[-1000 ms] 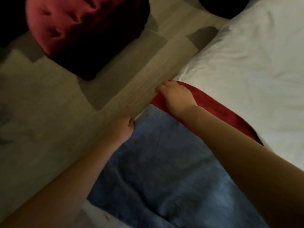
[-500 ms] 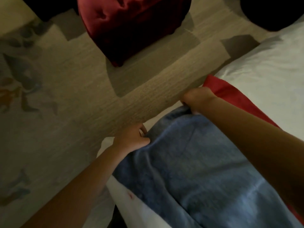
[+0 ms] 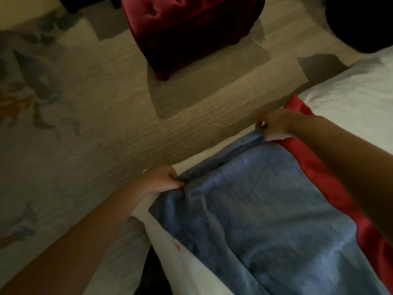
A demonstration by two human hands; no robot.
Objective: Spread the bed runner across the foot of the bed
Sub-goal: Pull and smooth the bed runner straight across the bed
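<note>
The bed runner (image 3: 265, 209) is a blue fabric strip with a red border (image 3: 323, 179) along its right side. It lies across the white bed (image 3: 357, 96) and reaches the bed's edge. My left hand (image 3: 158, 180) pinches the runner's near end corner at the bed's edge. My right hand (image 3: 276, 124) grips the far end corner, where blue meets red. Between my hands the runner's end edge is bunched into a fold.
A dark red tufted ottoman (image 3: 191, 28) stands on the patterned carpet (image 3: 74, 124) beyond the bed's edge. A dark round object (image 3: 361, 20) sits at the top right. White sheet (image 3: 191, 269) hangs below the runner at the bed's corner.
Both hands have closed on the runner's end corners and drawn it back from the edge, exposing white sheet. The view has shifted left, so the bed and ottoman sit further right.
</note>
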